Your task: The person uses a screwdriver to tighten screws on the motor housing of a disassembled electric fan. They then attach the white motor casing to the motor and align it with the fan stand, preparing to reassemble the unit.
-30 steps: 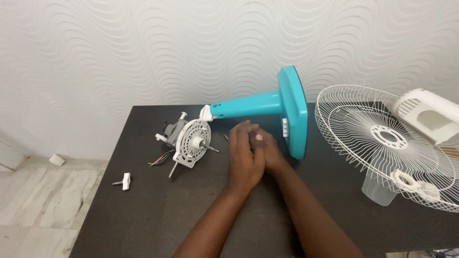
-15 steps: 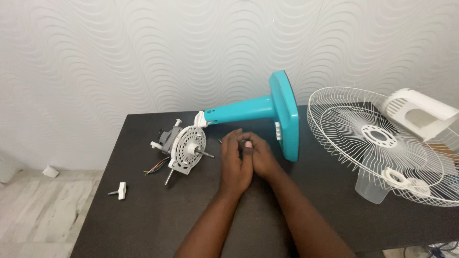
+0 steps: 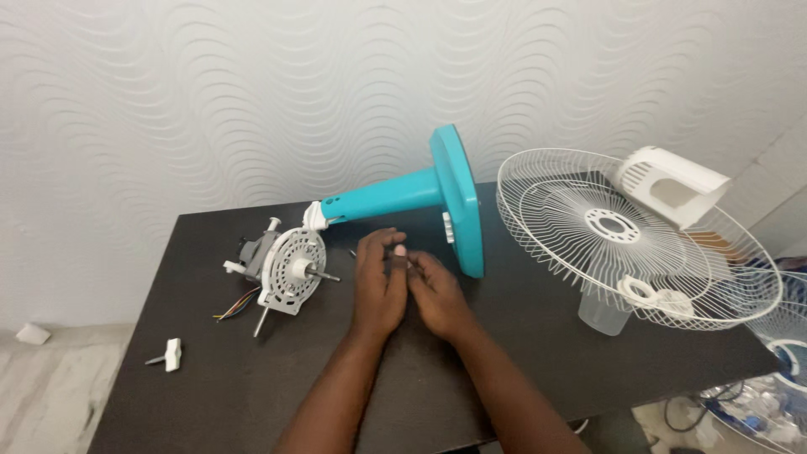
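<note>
Both hands meet at the middle of the dark table, the left hand and right hand with fingertips pinched together on something very small; what it is, I cannot tell. The fan motor lies just left of the left hand, its shaft pointing right toward it, and the teal stand lies just behind, its long axis running left to right.

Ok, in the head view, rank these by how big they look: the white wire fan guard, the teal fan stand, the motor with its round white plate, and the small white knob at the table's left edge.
1. white wire fan guard
2. teal fan stand
3. motor
4. small white knob

The knob lies nearer the camera yet looks smallest by far.
</note>
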